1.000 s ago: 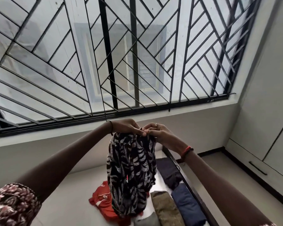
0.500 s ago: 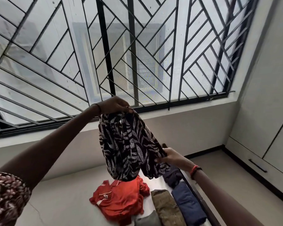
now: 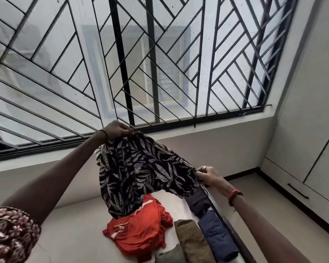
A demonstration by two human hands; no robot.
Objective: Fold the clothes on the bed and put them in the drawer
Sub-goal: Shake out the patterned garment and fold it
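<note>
Both hands, left hand [image 3: 118, 128] high and right hand [image 3: 207, 175] low, pinched the leaf-print garment [image 3: 141, 171] spread mid-fold above the bed [image 3: 74, 230], probably needing its edges brought together next.

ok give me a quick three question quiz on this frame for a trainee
1. The left hand and right hand both hold the garment. Which hand is higher? A left, B right, C level
2. True or false: the garment lies flat on the bed.
3. Fill in: the unfolded shirt on the bed is ___.

Key: 1 A; 2 false, it hangs in the air; 3 red
</note>
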